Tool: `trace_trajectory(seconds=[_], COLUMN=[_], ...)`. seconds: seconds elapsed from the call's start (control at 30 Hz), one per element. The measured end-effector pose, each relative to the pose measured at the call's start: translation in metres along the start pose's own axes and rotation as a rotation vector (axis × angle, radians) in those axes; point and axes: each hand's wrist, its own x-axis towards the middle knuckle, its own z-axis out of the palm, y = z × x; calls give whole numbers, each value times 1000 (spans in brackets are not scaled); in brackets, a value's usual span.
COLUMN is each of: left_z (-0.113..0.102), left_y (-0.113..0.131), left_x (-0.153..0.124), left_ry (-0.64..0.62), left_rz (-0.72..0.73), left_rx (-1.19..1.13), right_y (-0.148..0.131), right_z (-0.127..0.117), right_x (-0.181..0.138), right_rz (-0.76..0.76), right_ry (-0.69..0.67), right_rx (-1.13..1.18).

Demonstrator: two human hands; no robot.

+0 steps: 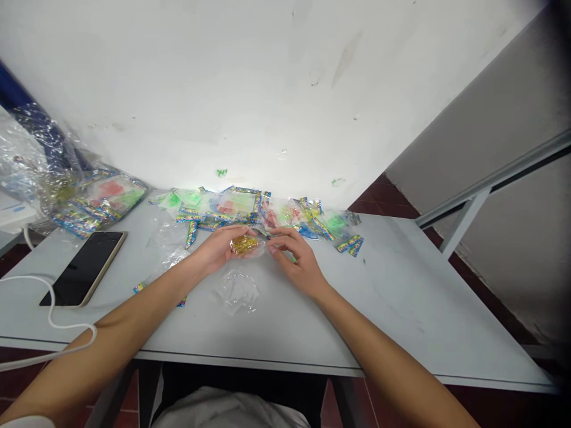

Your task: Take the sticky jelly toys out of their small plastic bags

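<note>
My left hand [219, 246] is curled around a small yellow toy in a clear packet [244, 244] at the middle of the grey table [401, 297]. My right hand [297, 255] pinches the packet's right end, where a colourful header strip shows. Just behind both hands lies a row of several clear packets with colourful header cards [250, 208], holding green and red items.
A smartphone [84, 267] lies face up at the left, with a white cable [49, 309] looping past it. Crumpled clear plastic [236, 291] sits in front of my hands. A heap of plastic bags and more packets [66, 190] fills the far left. A white wall stands behind.
</note>
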Motion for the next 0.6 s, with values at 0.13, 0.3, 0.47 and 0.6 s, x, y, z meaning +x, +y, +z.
trace_trajectory(seconds=[0.13, 0.3, 0.47, 0.6], left_z=[5, 8, 9, 12], left_y=[3, 2, -3, -3], left_x=[-4, -6, -8, -10], left_ry=[36, 26, -1, 3], left_rz=[30, 27, 31, 34], left_rx=[15, 104, 156, 182], right_y=[4, 4, 6, 9], right_z=[-4, -4, 3, 7], right_x=[1, 3, 3, 2], right_rz=[-30, -33, 9, -8], right_ry=[2, 39, 93, 81], right_rx=[-57, -74, -98, -111])
